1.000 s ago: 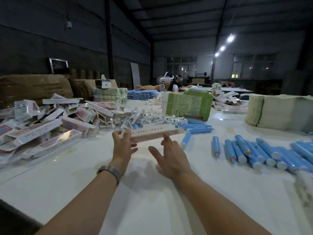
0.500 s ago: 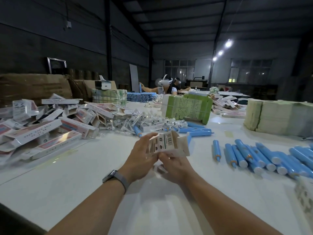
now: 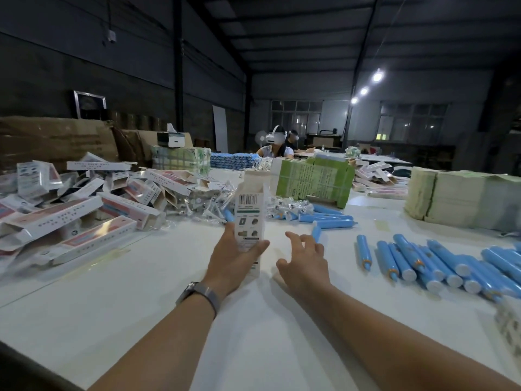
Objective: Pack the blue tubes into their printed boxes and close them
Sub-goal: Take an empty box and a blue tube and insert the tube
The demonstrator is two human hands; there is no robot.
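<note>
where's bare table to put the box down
Bare: the near table around both forearms, and the strip between the box pile and the left hand. Crowded: the blue tubes on the right and the sachets beyond the box.

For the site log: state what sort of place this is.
Likely a warehouse packing floor: long white table heaped with printed boxes, loose blue tubes, stacked flat cartons, and other workers seated behind.
</note>
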